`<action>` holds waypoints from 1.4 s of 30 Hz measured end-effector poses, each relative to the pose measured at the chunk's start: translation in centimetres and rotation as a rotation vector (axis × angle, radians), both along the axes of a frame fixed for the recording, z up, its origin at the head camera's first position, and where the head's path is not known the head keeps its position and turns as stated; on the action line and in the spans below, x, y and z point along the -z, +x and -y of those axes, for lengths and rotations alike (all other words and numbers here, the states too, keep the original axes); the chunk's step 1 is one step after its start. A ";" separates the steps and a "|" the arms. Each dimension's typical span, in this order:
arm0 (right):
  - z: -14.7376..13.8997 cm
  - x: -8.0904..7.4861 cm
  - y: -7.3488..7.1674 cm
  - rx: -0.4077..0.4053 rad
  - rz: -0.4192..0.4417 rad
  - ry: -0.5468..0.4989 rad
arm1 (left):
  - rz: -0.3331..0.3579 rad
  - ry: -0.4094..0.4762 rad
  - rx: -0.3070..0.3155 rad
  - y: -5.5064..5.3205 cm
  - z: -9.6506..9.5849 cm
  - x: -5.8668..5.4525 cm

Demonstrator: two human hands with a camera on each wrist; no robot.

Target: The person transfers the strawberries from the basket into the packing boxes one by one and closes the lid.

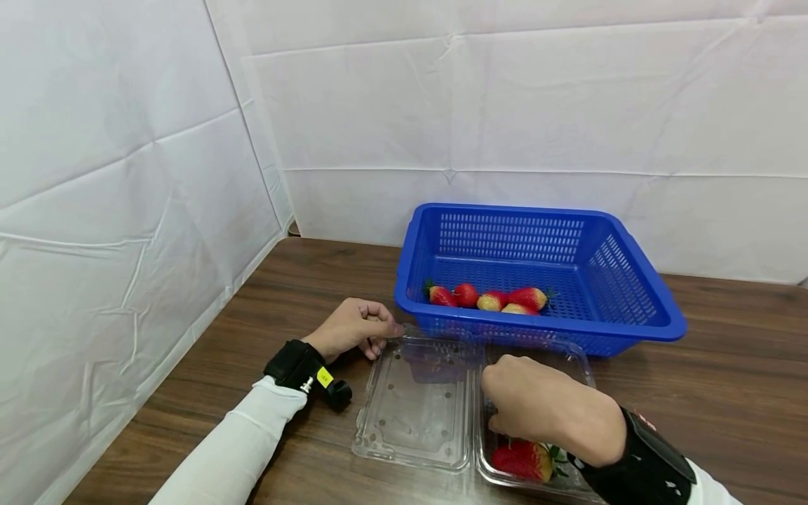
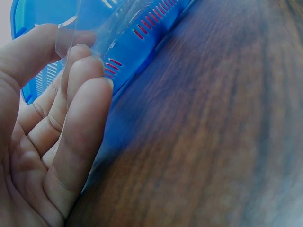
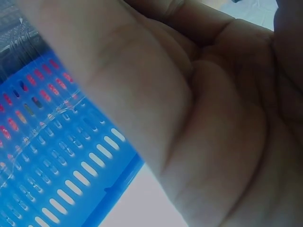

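Note:
A clear plastic clamshell box lies opened flat on the table, its lid (image 1: 416,414) on the left and its tray (image 1: 482,459) on the right. With thumb and fingers my left hand (image 1: 356,328) pinches the lid's far left corner; the thin plastic edge (image 2: 66,42) shows between them in the left wrist view. My right hand (image 1: 546,400) reaches down into the tray, fingers bent, and its fingertips are hidden below the knuckles. Whether it holds anything is not visible. Red strawberries with pale tips (image 1: 520,459) lie in the tray's near end, close below that hand.
Just behind the box stands a blue slotted basket (image 1: 653,326). Several strawberries (image 1: 466,295) are gathered along its near left side. White sheeting (image 1: 505,105) hangs behind and to the left of the brown wooden table (image 1: 303,273).

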State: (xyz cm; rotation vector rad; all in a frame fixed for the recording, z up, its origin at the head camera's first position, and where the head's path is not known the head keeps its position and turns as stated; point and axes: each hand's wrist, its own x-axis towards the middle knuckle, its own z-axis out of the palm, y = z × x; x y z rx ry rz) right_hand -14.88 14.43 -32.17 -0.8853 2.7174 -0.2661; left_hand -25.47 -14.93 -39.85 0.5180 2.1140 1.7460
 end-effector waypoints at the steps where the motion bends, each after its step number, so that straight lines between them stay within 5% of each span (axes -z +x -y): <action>1: 0.0 -0.1 0.0 0.006 0.011 -0.001 | 0.001 0.002 0.001 0.0 0.0 0.0; 9: -0.1 -0.4 0.1 0.032 0.062 -0.006 | 0.004 -0.001 -0.001 -0.1 -0.1 0.0; 25: -0.7 -1.2 -0.1 0.021 0.023 -0.005 | 0.009 -0.003 -0.002 -0.2 -0.1 0.3; 33: -1.0 -2.0 -0.5 -0.035 -0.068 -0.067 | 0.013 0.006 0.002 -0.2 0.0 0.4; 42: -1.1 -3.5 -1.3 0.025 -0.230 -0.203 | 0.021 0.007 -0.007 -0.2 0.0 0.3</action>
